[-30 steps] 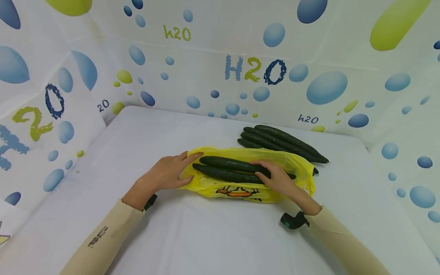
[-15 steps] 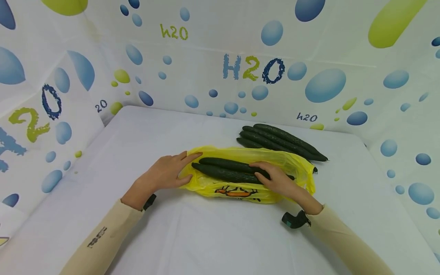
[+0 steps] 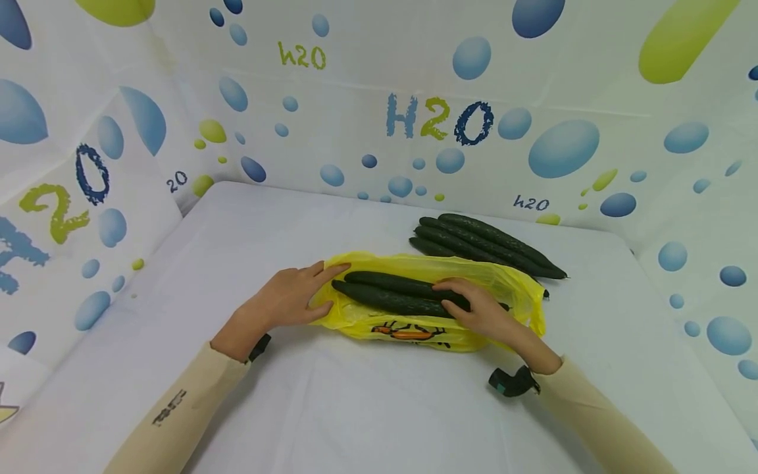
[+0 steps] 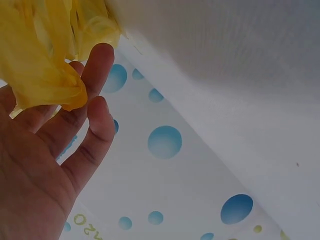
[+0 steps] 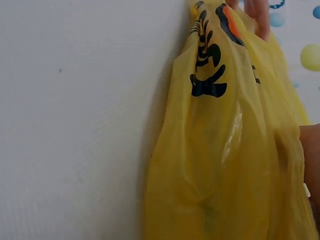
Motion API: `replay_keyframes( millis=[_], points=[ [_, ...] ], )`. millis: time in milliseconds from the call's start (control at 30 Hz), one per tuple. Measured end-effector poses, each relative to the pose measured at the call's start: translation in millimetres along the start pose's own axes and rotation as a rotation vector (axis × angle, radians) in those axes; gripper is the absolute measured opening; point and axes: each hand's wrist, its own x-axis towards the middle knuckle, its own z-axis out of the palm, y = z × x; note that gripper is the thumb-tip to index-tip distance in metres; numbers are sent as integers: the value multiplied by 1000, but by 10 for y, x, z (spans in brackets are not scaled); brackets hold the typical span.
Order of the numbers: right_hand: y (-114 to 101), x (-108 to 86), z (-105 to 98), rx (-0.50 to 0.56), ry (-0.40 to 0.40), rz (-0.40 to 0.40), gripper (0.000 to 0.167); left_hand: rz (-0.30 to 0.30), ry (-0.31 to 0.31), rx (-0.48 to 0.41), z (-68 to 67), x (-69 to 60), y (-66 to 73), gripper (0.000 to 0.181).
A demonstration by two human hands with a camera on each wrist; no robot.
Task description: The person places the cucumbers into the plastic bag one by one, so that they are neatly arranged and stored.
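A yellow plastic bag (image 3: 408, 332) lies on its side with its opening facing up, and two long dark green cucumbers show inside it. My left hand (image 3: 286, 298) holds the bag's left end, thumb and forefinger spread at the rim; the left wrist view has bunched yellow plastic (image 4: 47, 75) against the fingers. Reaching in from the right, my right hand (image 3: 481, 308) grips the rear cucumber (image 3: 391, 283), thumb on the near side. The front cucumber (image 3: 385, 300) lies alongside. In the right wrist view the bag's printed wall (image 5: 220, 150) hides most of that hand.
Several more cucumbers (image 3: 485, 240) lie in a pile behind the bag, partly hidden by it. A white cloth (image 3: 355, 408) covers the table. Behind stands a white curtain (image 3: 355, 85) with blue and green drops. A black wrist device (image 3: 512, 382) sits under the right wrist.
The rear cucumber lies very slightly lower in the bag than a second ago. Both hands keep nearly the same places; the view has shifted a little.
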Motion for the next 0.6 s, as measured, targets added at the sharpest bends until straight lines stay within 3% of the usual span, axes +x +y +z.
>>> replay_keyframes(
  millis=[367, 600],
  points=[
    [-100, -79, -109, 27, -5, -28, 35, 9, -3, 5, 24, 3, -15, 62],
    [-146, -73, -258, 31, 55, -124, 31, -1, -7, -6, 12, -8, -18, 63]
  ],
)
